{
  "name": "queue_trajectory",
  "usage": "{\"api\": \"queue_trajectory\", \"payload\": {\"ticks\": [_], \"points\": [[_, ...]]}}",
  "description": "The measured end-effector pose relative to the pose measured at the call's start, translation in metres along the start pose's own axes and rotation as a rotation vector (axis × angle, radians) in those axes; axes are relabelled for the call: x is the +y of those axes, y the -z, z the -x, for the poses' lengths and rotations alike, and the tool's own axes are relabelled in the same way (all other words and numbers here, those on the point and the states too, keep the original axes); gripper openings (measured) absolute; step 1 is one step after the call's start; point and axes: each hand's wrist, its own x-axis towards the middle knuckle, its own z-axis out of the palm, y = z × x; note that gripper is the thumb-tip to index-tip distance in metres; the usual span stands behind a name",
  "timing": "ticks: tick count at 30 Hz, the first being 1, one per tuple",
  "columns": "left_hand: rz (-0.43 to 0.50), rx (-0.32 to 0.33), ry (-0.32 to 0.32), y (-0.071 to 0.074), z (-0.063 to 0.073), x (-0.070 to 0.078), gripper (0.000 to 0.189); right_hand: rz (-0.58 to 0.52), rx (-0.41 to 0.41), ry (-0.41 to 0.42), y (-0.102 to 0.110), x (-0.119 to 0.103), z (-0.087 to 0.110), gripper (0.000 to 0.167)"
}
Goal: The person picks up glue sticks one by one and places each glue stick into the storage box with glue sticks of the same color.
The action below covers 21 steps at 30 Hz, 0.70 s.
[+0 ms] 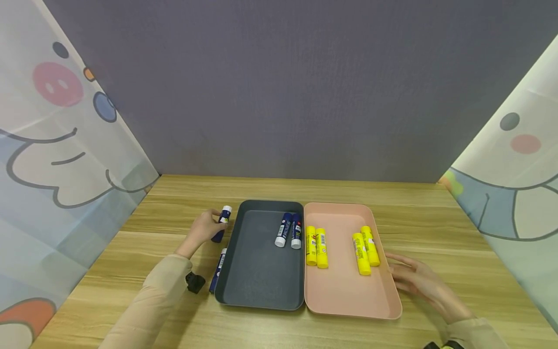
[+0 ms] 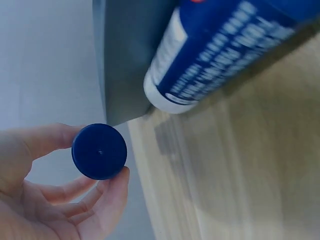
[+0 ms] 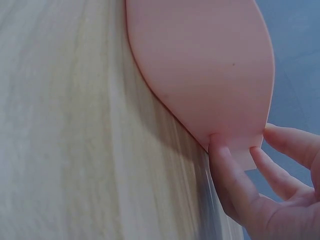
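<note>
My left hand [image 1: 204, 229] pinches a dark blue glue stick [image 1: 224, 216] with a white cap, left of the dark grey tray [image 1: 261, 281]. In the left wrist view the blue round end of this glue stick [image 2: 99, 151] faces the camera, between thumb and fingers. Another blue glue stick [image 1: 217, 272] lies on the table against the tray's left side. My right hand [image 1: 420, 281] touches the right side of the pink tray [image 1: 344, 298]. Seen from the right wrist, its fairly straight fingers [image 3: 232, 170] are at the tray's wall and rim.
Two blue glue sticks [image 1: 289, 230] lie in the grey tray's right part. The adjoining pink tray holds several yellow glue sticks [image 1: 321, 248] in two pairs. Both trays stand on a wooden table [image 1: 457, 237], with a grey panel [image 1: 296, 97] behind and printed curtains [image 1: 65, 145] at the sides.
</note>
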Motion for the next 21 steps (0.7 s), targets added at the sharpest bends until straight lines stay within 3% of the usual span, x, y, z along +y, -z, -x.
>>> {"api": "queue_trajectory", "payload": {"ticks": [21], "points": [[0.017, 0.003, -0.040, -0.006, -0.002, 0.035, 0.046, 0.025, 0.027, -0.021, 0.000, -0.001, 0.001, 0.041]]}}
